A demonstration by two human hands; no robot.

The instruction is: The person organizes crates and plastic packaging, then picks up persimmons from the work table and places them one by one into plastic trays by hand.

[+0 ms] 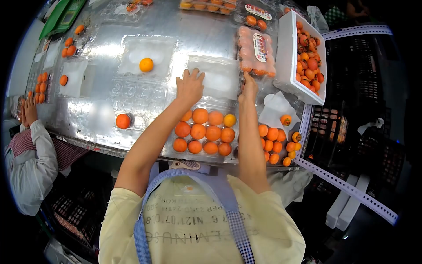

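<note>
In front of me on the metal table is a clear plastic clamshell, its near half [205, 123] filled with rows of orange persimmons [198, 131]. Its clear lid [217, 92] lies folded back on the far side, lined with a white pad [215, 72]. My left hand [190, 86] rests on the left part of the lid, palm down with fingers spread. At the lid's right edge, my right hand [249, 88] has its fingers closed, apparently on the plastic rim; the fingertips are partly hidden. A packed box of persimmons [257, 50] with a label lies just beyond it.
A white foam box [288, 57] of loose persimmons stands at the right. Several persimmons [273, 143] sit in another tray near the front edge. Leftward are an open clamshell [127, 50] with one fruit [146, 64], a green tray [61, 20] and another person's hand [30, 110].
</note>
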